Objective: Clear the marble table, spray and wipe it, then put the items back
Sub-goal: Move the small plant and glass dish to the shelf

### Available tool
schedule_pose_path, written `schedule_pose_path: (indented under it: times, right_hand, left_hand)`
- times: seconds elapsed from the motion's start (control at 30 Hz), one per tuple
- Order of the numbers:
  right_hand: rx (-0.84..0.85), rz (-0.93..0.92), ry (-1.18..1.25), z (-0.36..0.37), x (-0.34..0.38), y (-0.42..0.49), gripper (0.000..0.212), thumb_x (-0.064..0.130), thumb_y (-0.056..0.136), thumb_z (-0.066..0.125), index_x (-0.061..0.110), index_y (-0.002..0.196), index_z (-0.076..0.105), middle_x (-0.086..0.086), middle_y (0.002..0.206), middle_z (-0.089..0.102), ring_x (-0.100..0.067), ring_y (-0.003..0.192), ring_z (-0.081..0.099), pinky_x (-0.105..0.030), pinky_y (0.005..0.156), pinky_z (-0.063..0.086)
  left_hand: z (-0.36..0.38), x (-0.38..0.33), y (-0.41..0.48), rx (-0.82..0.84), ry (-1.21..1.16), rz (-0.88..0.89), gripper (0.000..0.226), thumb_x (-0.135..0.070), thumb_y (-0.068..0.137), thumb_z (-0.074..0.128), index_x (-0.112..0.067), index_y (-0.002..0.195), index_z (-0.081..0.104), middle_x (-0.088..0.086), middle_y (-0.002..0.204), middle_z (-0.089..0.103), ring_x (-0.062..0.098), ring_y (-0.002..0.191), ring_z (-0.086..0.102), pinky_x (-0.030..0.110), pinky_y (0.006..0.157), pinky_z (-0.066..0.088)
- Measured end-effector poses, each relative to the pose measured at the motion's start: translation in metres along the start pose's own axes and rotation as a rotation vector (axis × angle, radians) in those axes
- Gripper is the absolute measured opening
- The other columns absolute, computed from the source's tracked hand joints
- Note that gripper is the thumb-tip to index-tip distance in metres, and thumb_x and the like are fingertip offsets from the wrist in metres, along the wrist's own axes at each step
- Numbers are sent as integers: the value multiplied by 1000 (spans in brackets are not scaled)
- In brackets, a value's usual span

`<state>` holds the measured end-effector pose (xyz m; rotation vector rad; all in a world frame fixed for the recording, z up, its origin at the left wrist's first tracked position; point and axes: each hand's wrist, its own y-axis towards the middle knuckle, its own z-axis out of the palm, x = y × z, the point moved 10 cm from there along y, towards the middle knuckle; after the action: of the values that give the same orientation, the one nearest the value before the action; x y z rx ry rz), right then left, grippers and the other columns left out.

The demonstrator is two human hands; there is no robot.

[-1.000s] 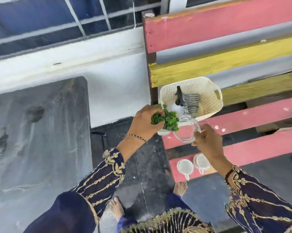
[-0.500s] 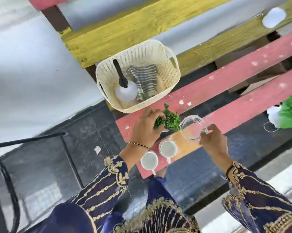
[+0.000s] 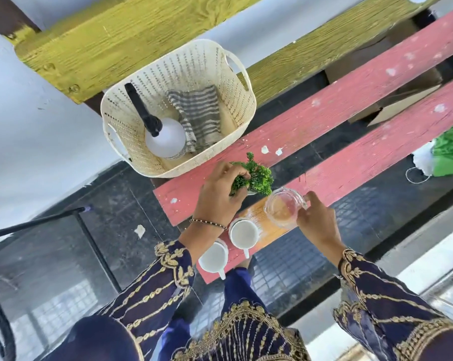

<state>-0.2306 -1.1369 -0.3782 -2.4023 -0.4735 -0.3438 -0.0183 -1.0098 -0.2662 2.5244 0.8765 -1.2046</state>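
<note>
On the slatted worktop (image 3: 350, 100), a cream perforated basket (image 3: 235, 100) stands at the left, holding a white spray bottle (image 3: 165, 138) with a black nozzle and a folded striped cloth (image 3: 196, 113) just beside it. Below and to the right, two white mugs (image 3: 243, 234) sit side by side on a pink slat, nothing visible inside them. The left hand (image 3: 217, 196) has its grip closed around a small green plant (image 3: 256, 175). Rightmost, the right hand (image 3: 316, 220) is clamped on the rim of a clear glass jar (image 3: 284, 211) over an orange patch of slat; whether it touches down I cannot tell.
</note>
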Motion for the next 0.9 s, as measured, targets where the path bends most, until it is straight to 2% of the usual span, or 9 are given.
schedule_pose_path:
  times: [0.13,0.23,0.3,0.43,0.5,0.57,0.63,0.73,0.9]
  right_hand:
    - [20,-15,-59,-10,4,4,36,27,95,57,11,127,51,-13,88,73,-34,83,71,-48,75,60]
    - [-17,-61,-199,-28,21,8,49,39,94,63,8,129,47,-11,112,65,-32,103,63,-46,79,56]
    - [-67,-144,-270,-41,40,14,56,42,93,65,7,132,44,-9,117,61,-27,106,58,-39,76,53]
    - [-38,-293,-24,-59,85,33,57,31,90,73,7,134,46,-8,125,62,-20,99,63,-26,79,49]
    - [-13,-297,62,-68,102,46,60,20,87,77,6,136,47,-7,119,64,-17,88,61,-11,70,41]
    - [-14,-283,72,-74,111,59,59,9,83,78,6,133,48,-5,105,65,-18,85,59,-6,58,38]
    - [-41,-275,101,-79,114,70,53,6,84,75,7,130,49,-5,100,66,-21,85,59,-11,56,38]
    - [-53,-226,142,-81,108,83,50,13,88,73,8,131,49,-7,104,66,-22,90,59,-30,72,44]
    - [-6,-190,141,-75,99,91,50,19,88,75,7,130,50,-8,122,66,-26,107,62,-37,86,50]
  left_hand:
    - [7,-1,11,-7,-18,-15,21,-8,80,70,-12,100,66,1,101,60,12,87,59,34,70,58]
    - [13,-3,20,-4,-36,-22,21,-9,80,70,-14,100,66,0,101,58,14,87,60,36,70,59]
    - [18,-7,30,-6,-40,-14,20,-9,80,70,-14,100,65,-1,100,57,15,83,60,36,69,58]
    - [29,-17,56,-19,-62,7,21,-7,80,69,-14,100,66,-1,102,56,14,85,60,34,72,58]
    - [36,-22,72,-13,-65,8,22,-5,80,68,-13,100,66,-1,101,55,10,81,55,27,73,55]
    - [44,-28,90,7,-51,16,23,-3,80,67,-12,101,66,0,100,54,7,79,50,21,71,49]
    - [49,-32,105,19,-39,27,24,-1,80,67,-11,102,66,3,102,55,7,80,49,20,71,49]
    - [55,-29,118,34,-35,19,25,-1,80,69,-10,103,66,6,105,56,10,84,52,30,76,56]
    - [62,-25,117,87,-34,-4,33,0,83,66,-13,113,63,6,114,52,19,101,59,37,82,58]
